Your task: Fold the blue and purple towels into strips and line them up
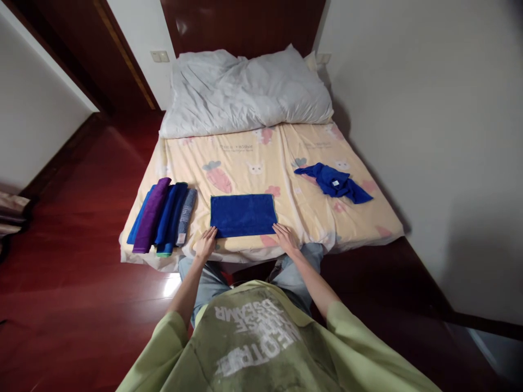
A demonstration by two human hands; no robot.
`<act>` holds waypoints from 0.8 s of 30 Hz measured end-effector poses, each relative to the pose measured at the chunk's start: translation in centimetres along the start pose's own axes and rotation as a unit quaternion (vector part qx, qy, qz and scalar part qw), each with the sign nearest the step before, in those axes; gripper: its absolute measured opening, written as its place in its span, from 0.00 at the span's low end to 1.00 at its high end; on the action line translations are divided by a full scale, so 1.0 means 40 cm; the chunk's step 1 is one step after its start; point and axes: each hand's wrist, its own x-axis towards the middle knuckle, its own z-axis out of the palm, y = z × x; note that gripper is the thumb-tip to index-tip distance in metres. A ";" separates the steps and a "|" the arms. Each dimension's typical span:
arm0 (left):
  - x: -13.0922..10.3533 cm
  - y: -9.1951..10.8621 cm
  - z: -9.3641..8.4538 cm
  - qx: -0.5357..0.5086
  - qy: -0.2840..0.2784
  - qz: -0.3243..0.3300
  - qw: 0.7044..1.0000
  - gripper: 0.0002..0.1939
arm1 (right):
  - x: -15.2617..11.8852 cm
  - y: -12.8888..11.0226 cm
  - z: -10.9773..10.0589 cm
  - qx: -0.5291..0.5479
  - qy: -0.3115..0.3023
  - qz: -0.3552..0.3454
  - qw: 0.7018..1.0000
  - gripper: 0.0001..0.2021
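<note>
A dark blue towel (244, 216) lies flat as a rectangle near the bed's front edge, its long side facing me. At its near left corner is my left hand (206, 243), with the fingers closed at the cloth's edge. My right hand (285, 238) holds the near right corner in the same way. The thumbs are only partly visible. To the right, a crumpled blue cloth (322, 177) with a small white tag lies loose. Left of my hands, several folded or rolled towels lie side by side, among them a purple towel (152, 216) and a grey towel (187, 216).
The bed (253, 158) has a pale yellow sheet with carrot and rabbit prints. A bunched white quilt (249, 95) lies across its far end, against a dark wooden headboard (241, 24). A white wall (429, 136) stands close on the right; reddish wooden floor (93, 218) lies left.
</note>
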 end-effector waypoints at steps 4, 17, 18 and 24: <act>0.022 0.011 -0.014 -0.013 -0.004 -0.008 1.000 0.27 | 0.022 -0.016 -0.002 -0.005 -0.001 0.027 1.000 0.30; -0.155 -0.013 -0.040 0.100 -0.090 0.076 0.988 0.34 | -0.131 0.020 -0.037 0.051 -0.014 -0.016 0.998 0.26; -0.159 -0.014 -0.035 0.087 -0.078 0.066 0.991 0.33 | -0.130 0.019 -0.033 0.059 -0.009 -0.007 0.998 0.26; -0.150 -0.030 -0.011 -0.019 0.006 0.000 1.000 0.28 | -0.101 0.028 -0.022 0.115 0.027 0.029 0.993 0.26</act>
